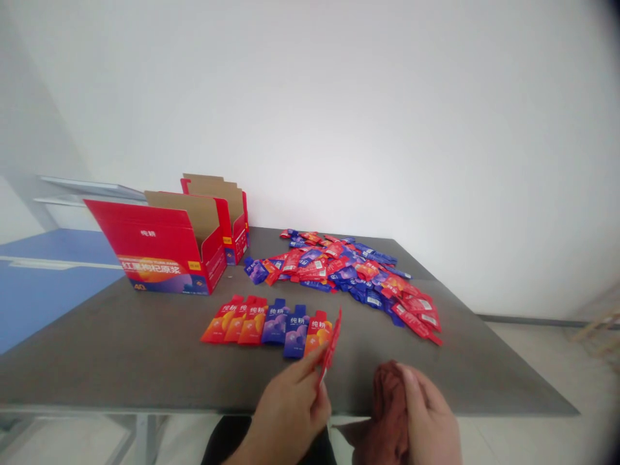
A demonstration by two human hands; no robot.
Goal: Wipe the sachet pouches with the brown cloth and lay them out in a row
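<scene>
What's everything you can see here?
Open boxes: at least two, red and blue, centre left
Row sachets: six, four red and two blue, centre
Piled sachets: many, red and blue, beyond and right of row
Held sachet: one, red, in left hand
Bunched material: one, brown, in right hand
Table: one, dark grey, beneath the sachets
Blue surface: one, blue, far left
Panels: at least two, pale, far left
Wall: one, white, behind table
Floor: one, pale, far right
Blurred object: count unclear, tan, far right
Clothing: one area, black, bottom middle
Left hand: one, bare, bottom middle
Right hand: one, bare, bottom right
</scene>
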